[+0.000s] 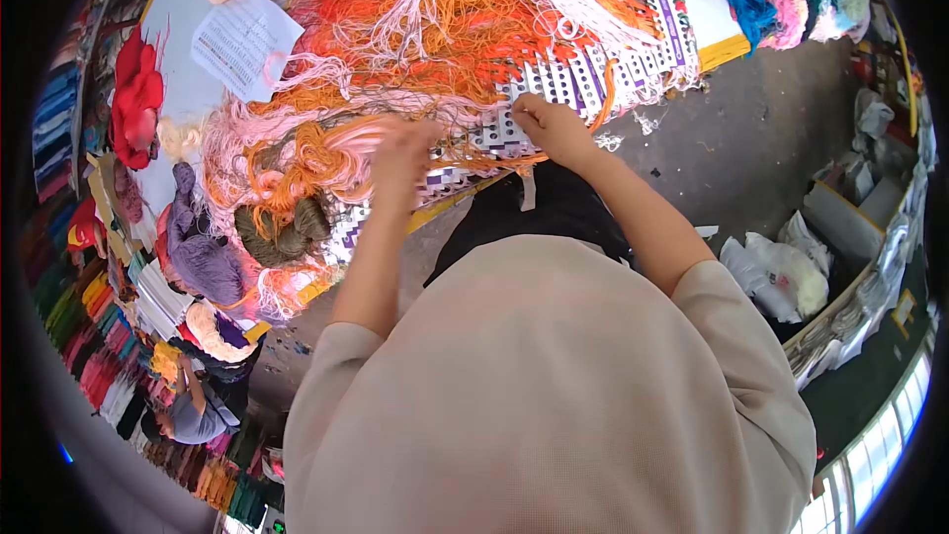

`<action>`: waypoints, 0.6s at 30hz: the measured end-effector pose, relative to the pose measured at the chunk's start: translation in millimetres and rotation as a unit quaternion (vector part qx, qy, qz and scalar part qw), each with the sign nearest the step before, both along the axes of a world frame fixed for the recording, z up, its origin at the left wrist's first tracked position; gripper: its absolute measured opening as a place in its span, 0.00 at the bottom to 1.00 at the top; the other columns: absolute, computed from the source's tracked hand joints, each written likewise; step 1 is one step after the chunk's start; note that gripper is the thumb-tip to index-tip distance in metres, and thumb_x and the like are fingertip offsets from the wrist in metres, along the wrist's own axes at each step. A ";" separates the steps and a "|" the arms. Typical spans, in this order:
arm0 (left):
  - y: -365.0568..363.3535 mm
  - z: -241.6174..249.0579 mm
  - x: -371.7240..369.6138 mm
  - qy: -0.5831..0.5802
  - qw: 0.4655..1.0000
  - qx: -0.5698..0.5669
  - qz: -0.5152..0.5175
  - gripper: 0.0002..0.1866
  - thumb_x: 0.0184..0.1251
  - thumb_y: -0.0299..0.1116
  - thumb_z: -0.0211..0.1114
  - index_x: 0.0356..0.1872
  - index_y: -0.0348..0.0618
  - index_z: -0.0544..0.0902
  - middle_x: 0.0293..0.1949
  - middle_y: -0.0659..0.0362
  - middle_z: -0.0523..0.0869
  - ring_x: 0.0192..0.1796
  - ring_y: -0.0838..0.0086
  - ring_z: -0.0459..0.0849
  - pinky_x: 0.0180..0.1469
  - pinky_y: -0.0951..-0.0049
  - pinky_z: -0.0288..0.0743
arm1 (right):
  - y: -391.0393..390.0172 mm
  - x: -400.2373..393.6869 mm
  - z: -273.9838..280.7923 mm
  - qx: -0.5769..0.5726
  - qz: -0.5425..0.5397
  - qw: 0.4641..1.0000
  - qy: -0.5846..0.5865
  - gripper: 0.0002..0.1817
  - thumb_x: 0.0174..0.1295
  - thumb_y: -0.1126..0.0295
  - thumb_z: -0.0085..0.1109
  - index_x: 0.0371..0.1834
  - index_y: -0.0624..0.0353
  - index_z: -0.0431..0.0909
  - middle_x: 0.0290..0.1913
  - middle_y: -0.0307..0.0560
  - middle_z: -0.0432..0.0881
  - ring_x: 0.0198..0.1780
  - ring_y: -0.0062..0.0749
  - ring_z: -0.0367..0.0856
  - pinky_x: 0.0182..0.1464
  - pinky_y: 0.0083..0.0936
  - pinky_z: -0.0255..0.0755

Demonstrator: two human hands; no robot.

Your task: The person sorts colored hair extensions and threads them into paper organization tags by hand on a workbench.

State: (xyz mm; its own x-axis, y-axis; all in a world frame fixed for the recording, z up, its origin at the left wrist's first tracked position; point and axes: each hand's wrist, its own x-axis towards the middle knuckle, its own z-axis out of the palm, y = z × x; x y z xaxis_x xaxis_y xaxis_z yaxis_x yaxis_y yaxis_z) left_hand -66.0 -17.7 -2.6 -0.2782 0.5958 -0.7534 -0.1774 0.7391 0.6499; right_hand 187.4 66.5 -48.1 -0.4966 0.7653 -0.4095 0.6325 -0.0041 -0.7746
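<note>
Yarn strands [445, 30]: orange and pink, lying loose over the patterned grid canvas [583, 79] on the table [183, 10].
Right hand [552, 129] is pinching closed on a strand at the canvas edge; left hand [403, 153], blurred, is closing on pink strands, grip unclear. Judgement: yarn is light, limp, tangle-prone; best pinched singly near an end. Brown skein [285, 229] is lying nearby.

Two hands, the left hand [400, 153] and the right hand [552, 127], are working at the table [183, 10] edge. One printed paper sheet [244, 42] is lying beside the orange yarn [445, 30]. One olive skein [284, 227] is resting below it.
</note>
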 end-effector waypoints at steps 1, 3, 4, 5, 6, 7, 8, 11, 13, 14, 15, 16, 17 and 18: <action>5.1 -6.7 31.7 -0.032 0.999 0.015 -0.023 0.10 0.66 0.38 0.67 0.38 0.41 0.87 0.19 0.71 0.73 0.19 0.86 0.65 0.19 0.82 0.54 | -0.2 -0.2 -2.5 -0.001 0.000 1.000 -0.001 0.10 0.70 0.58 0.54 0.45 0.50 0.76 0.30 0.53 0.84 0.35 0.51 0.84 0.37 0.44 0.75; 9.5 -46.8 66.0 0.084 0.982 0.053 -0.164 0.12 0.67 0.37 0.66 0.35 0.37 0.87 0.20 0.68 0.77 0.21 0.84 0.71 0.22 0.79 0.62 | -0.8 0.1 -5.9 0.008 0.024 1.000 -0.007 0.10 0.70 0.58 0.54 0.46 0.49 0.76 0.31 0.52 0.84 0.36 0.52 0.84 0.38 0.44 0.75; 12.8 -49.6 75.6 0.081 0.982 0.051 -0.162 0.12 0.67 0.37 0.66 0.35 0.37 0.87 0.20 0.68 0.77 0.21 0.84 0.71 0.22 0.79 0.62 | -1.2 0.8 -7.4 0.006 0.026 1.000 -0.009 0.10 0.70 0.58 0.54 0.46 0.49 0.76 0.31 0.52 0.84 0.36 0.52 0.84 0.38 0.44 0.75; 16.2 -51.2 83.0 0.136 0.969 0.069 -0.195 0.12 0.67 0.37 0.66 0.34 0.36 0.86 0.21 0.66 0.79 0.22 0.83 0.73 0.23 0.78 0.64 | -0.6 0.9 -8.1 0.010 0.029 1.000 -0.002 0.10 0.70 0.58 0.53 0.46 0.50 0.76 0.31 0.52 0.85 0.36 0.52 0.84 0.38 0.44 0.75; 20.1 -52.3 86.4 0.191 0.951 0.087 -0.228 0.13 0.68 0.36 0.65 0.33 0.34 0.86 0.23 0.65 0.81 0.23 0.82 0.75 0.25 0.77 0.67 | 0.5 1.2 -8.6 0.015 0.031 0.999 0.005 0.10 0.70 0.58 0.53 0.46 0.50 0.76 0.31 0.52 0.85 0.36 0.52 0.84 0.38 0.45 0.75; 20.0 -59.9 86.2 0.123 0.971 0.074 -0.194 0.09 0.69 0.33 0.64 0.37 0.37 0.86 0.21 0.67 0.77 0.21 0.83 0.72 0.22 0.79 0.63 | 1.2 2.6 -8.9 0.008 0.032 0.999 0.021 0.11 0.70 0.58 0.53 0.47 0.50 0.75 0.32 0.53 0.85 0.36 0.52 0.84 0.38 0.45 0.75; 21.8 -55.4 85.3 0.123 0.970 0.072 -0.195 0.09 0.69 0.33 0.64 0.37 0.37 0.86 0.21 0.67 0.77 0.21 0.83 0.72 0.22 0.79 0.63 | 2.2 3.6 -8.8 0.006 0.031 0.999 0.021 0.11 0.70 0.58 0.53 0.47 0.50 0.75 0.32 0.53 0.85 0.36 0.52 0.84 0.38 0.45 0.75; 25.5 -44.2 82.0 -0.159 0.986 -0.042 0.001 0.08 0.70 0.31 0.62 0.44 0.39 0.85 0.20 0.69 0.73 0.19 0.85 0.67 0.19 0.82 0.57 | 6.5 3.2 -6.1 -0.024 0.042 0.999 0.005 0.10 0.69 0.59 0.55 0.47 0.51 0.74 0.31 0.54 0.84 0.35 0.52 0.84 0.37 0.46 0.75; 27.8 -42.9 82.0 -0.211 0.977 -0.029 -0.028 0.08 0.70 0.31 0.62 0.42 0.40 0.85 0.19 0.69 0.71 0.18 0.85 0.64 0.17 0.81 0.52 | 9.4 1.7 -1.6 -0.064 0.025 0.998 0.002 0.10 0.68 0.61 0.56 0.46 0.51 0.72 0.30 0.54 0.83 0.35 0.52 0.84 0.38 0.46 0.74; 28.7 -45.6 81.9 -0.210 0.977 -0.029 -0.030 0.08 0.70 0.31 0.62 0.42 0.40 0.85 0.19 0.69 0.71 0.18 0.85 0.64 0.17 0.81 0.52 | 9.8 1.7 -3.9 -0.063 0.023 0.998 0.003 0.10 0.68 0.61 0.56 0.46 0.51 0.72 0.30 0.54 0.83 0.35 0.52 0.84 0.38 0.46 0.74; 30.3 -48.6 82.3 -0.207 0.977 -0.034 -0.039 0.07 0.69 0.30 0.62 0.41 0.40 0.85 0.20 0.68 0.72 0.18 0.85 0.65 0.17 0.81 0.53 | 11.0 1.4 -6.5 -0.058 0.030 0.998 0.001 0.10 0.68 0.62 0.56 0.46 0.52 0.72 0.29 0.52 0.83 0.33 0.47 0.84 0.37 0.41 0.74; 30.9 -51.6 83.0 -0.204 0.977 -0.040 -0.046 0.05 0.68 0.29 0.63 0.39 0.39 0.85 0.20 0.68 0.73 0.18 0.85 0.66 0.17 0.81 0.54 | 11.5 1.5 -8.8 -0.053 0.038 0.998 -0.001 0.09 0.69 0.64 0.57 0.46 0.53 0.71 0.29 0.50 0.83 0.31 0.41 0.84 0.36 0.36 0.74; 33.0 -49.4 84.3 -0.204 0.977 -0.039 -0.046 0.05 0.68 0.29 0.63 0.39 0.39 0.85 0.20 0.68 0.73 0.18 0.85 0.66 0.17 0.81 0.54 | 11.3 1.4 -9.2 -0.054 0.034 0.998 0.003 0.09 0.68 0.64 0.57 0.45 0.54 0.71 0.29 0.49 0.82 0.32 0.41 0.84 0.37 0.35 0.74; 34.8 -47.2 85.6 -0.177 0.982 -0.042 -0.057 0.05 0.68 0.29 0.63 0.39 0.39 0.85 0.20 0.68 0.73 0.18 0.85 0.67 0.17 0.81 0.55 | 11.1 1.6 -9.7 -0.054 0.033 0.998 0.003 0.09 0.68 0.64 0.57 0.45 0.54 0.71 0.29 0.49 0.82 0.32 0.41 0.84 0.37 0.35 0.74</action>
